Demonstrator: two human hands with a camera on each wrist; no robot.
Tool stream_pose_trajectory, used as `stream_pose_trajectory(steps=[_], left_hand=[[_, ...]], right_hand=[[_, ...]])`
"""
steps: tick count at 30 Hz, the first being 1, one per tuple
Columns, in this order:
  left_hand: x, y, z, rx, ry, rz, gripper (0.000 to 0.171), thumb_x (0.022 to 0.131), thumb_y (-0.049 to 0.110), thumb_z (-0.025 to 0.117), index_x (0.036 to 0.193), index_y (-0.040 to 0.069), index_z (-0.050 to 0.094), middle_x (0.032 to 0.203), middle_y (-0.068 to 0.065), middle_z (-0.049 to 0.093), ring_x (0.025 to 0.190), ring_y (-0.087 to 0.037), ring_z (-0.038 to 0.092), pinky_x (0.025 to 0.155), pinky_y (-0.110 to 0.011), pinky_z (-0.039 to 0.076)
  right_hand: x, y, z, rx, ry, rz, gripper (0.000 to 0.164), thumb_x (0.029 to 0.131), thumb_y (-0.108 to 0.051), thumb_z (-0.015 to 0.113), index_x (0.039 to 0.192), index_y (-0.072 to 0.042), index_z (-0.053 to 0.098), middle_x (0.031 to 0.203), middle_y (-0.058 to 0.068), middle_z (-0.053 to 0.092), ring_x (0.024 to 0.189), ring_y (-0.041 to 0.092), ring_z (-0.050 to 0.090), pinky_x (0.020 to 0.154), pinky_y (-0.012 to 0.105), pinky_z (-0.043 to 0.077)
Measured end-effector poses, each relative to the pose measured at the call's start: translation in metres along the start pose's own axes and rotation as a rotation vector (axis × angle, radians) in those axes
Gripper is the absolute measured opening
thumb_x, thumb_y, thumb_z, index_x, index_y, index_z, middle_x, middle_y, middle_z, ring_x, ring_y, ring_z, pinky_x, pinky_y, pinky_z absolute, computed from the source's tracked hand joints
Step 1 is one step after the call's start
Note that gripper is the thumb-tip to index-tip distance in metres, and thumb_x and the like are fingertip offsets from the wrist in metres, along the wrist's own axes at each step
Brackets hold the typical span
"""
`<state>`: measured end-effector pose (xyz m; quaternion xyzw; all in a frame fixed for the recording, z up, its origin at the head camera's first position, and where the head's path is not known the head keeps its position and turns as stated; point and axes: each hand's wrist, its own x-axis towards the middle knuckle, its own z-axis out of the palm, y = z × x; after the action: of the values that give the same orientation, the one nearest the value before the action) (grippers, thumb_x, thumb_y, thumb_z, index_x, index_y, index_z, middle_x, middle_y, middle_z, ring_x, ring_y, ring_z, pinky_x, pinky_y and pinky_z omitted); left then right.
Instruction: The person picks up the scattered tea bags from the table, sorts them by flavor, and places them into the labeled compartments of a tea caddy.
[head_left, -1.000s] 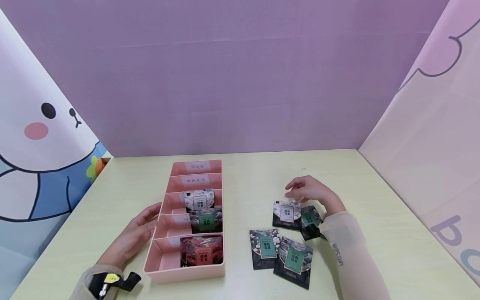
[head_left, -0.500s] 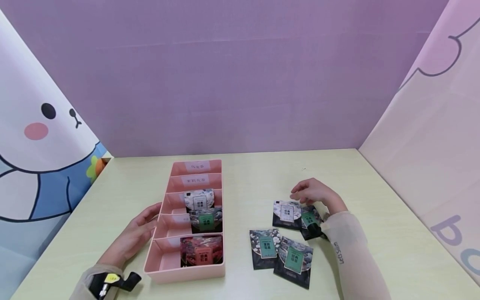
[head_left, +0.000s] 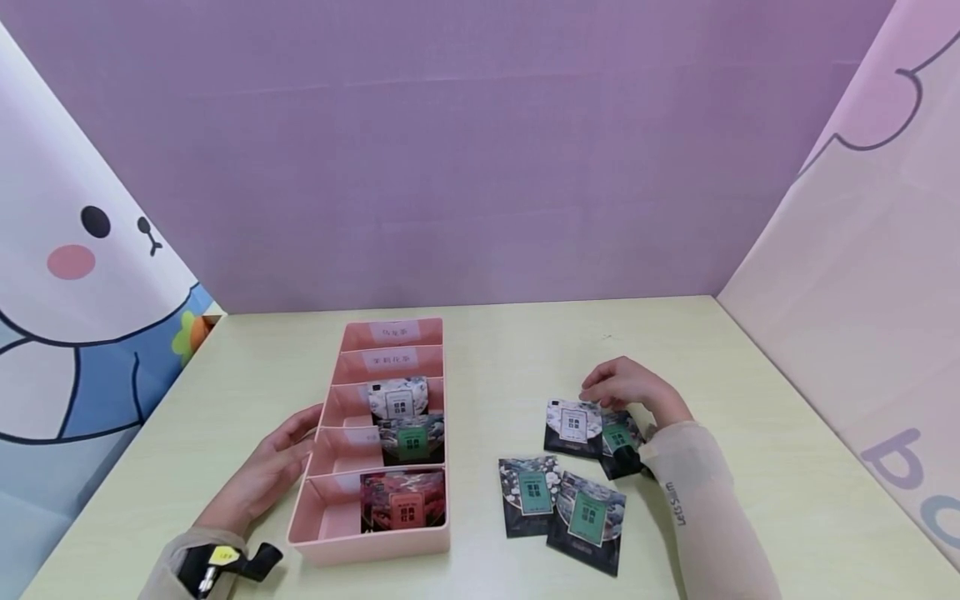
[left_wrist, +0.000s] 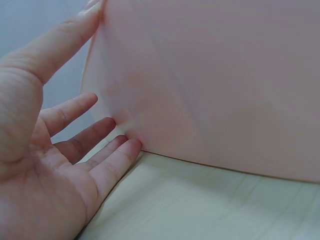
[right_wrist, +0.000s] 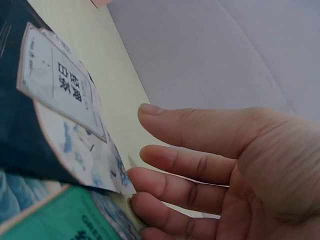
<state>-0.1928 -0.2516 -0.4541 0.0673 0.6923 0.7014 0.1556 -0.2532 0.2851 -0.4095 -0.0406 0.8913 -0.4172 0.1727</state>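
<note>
My left hand rests its fingertips on the left side of a pink compartment box; in the left wrist view its fingers are spread against the pink wall. At the far edge of a white-labelled tea sachet, my right hand hovers low. The right wrist view shows the thumb and fingers apart, with fingertips at the sachet's edge and nothing pinched. A green-labelled sachet lies partly under the white-labelled one, below the right hand and wrist.
Nearer on the table lie a flowered sachet and another green-labelled sachet, overlapping. Inside the box stand a white sachet, a green one and a red one. A purple backdrop closes the far side.
My right hand has shifted slightly right along the far edge of the white-labelled sachet, then stayed there. My left hand and the box have not visibly moved.
</note>
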Motion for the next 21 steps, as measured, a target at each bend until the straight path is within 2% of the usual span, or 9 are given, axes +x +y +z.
stream_pose_trajectory(steps=[8,14,21], left_hand=[[0.0004,-0.0014,0.0004,0.004,-0.008,0.005,0.053,0.105,0.017,0.051,0.153,0.008,0.031,0.136,0.006,0.042,0.117,0.0,0.051,0.097,-0.021,0.046],[-0.0001,-0.0009,0.0001,-0.005,-0.007,0.007,0.056,0.105,0.017,0.051,0.154,0.004,0.028,0.137,0.003,0.041,0.117,-0.001,0.051,0.096,-0.021,0.047],[0.0002,-0.0019,-0.0001,-0.01,-0.002,0.003,0.052,0.105,0.016,0.05,0.153,0.008,0.032,0.135,0.006,0.043,0.117,-0.001,0.052,0.096,-0.022,0.047]], right_hand=[[0.0019,-0.0006,0.0034,-0.028,-0.014,-0.015,0.032,0.085,-0.013,0.076,0.109,0.005,0.068,0.075,0.003,0.06,0.061,0.015,0.05,0.056,0.028,0.045],[0.0019,-0.0021,0.0053,-0.067,-0.056,-0.04,0.034,0.082,-0.01,0.078,0.111,0.005,0.066,0.077,0.004,0.059,0.057,0.015,0.044,0.055,0.028,0.041],[0.0,-0.0056,0.0084,-0.065,-0.061,-0.05,0.035,0.079,-0.001,0.079,0.111,0.006,0.064,0.08,0.006,0.06,0.062,0.016,0.051,0.061,0.031,0.047]])
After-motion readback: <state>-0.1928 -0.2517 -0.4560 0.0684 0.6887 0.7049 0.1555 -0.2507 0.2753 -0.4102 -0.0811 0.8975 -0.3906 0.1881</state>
